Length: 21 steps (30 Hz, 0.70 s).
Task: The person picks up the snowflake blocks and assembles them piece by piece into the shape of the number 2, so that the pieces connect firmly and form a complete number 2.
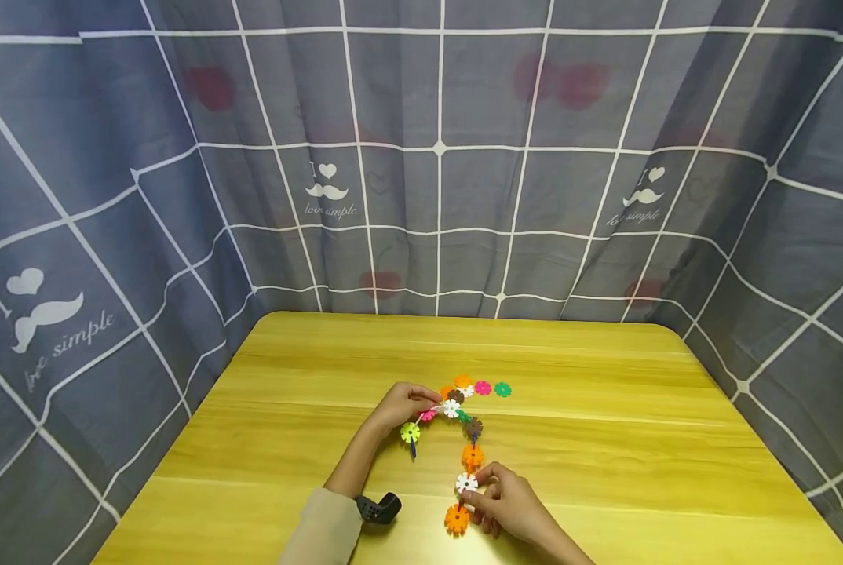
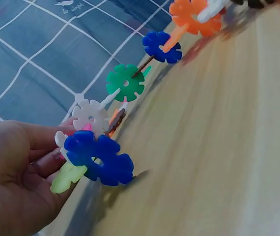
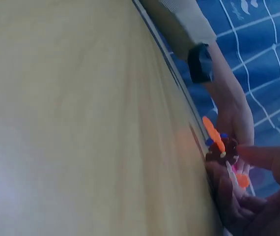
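Observation:
A chain of interlocking plastic snowflake discs bends across the table between the two hands. My left hand (image 1: 398, 406) pinches it by the pink disc (image 1: 427, 414) and white disc (image 1: 452, 408); a yellow-green disc (image 1: 410, 432) with a blue disc (image 2: 99, 158) hangs at that end. Near the table's front, my right hand (image 1: 509, 502) grips the chain at a white disc (image 1: 467, 483). Below it sits an orange disc (image 1: 457, 519) at the chain's near end. A brown disc (image 3: 222, 150) shows between the right fingers in the right wrist view. The left fingertips are partly hidden.
Behind the chain, a magenta disc (image 1: 483, 388) and a green disc (image 1: 502, 389) lie in a row; I cannot tell whether they are joined to it. A black wrist camera (image 1: 379, 508) sits at the left cuff. A gridded curtain (image 1: 407, 188) surrounds the wooden table (image 1: 605, 392).

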Each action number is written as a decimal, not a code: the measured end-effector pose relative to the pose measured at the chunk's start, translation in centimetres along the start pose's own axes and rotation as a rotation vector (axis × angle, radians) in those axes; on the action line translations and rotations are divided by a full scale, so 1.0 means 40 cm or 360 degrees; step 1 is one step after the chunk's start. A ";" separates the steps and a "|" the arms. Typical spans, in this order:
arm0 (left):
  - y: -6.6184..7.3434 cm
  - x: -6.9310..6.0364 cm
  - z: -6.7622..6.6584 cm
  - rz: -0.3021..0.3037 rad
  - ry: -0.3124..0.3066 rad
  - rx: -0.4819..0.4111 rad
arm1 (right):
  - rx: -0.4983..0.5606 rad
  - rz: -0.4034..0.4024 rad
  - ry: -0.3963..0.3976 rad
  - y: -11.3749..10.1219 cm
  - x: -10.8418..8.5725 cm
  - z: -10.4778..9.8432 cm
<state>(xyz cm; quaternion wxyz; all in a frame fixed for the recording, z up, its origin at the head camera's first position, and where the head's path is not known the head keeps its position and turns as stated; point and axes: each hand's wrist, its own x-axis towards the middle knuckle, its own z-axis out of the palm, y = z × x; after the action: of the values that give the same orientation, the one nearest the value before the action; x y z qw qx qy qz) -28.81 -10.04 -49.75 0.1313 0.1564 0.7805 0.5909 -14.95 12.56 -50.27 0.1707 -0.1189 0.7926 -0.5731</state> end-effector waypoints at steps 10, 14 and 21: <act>-0.017 -0.026 -0.041 0.0143 0.0182 0.0137 | -0.0153 -0.0128 0.0038 0.015 0.040 -0.056; -0.032 -0.075 -0.053 0.0180 0.0077 0.0193 | -0.0328 -0.0311 0.0076 0.033 0.063 -0.096; -0.009 -0.138 -0.039 0.0283 -0.0221 0.0312 | -0.0774 -0.0694 -0.0119 0.039 0.073 -0.083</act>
<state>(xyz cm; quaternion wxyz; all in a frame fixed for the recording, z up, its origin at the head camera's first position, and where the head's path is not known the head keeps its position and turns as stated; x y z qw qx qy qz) -24.40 -13.72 -49.58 0.1161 0.2776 0.8065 0.5089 -18.94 14.82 -51.19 0.0396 -0.3442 0.8553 -0.3852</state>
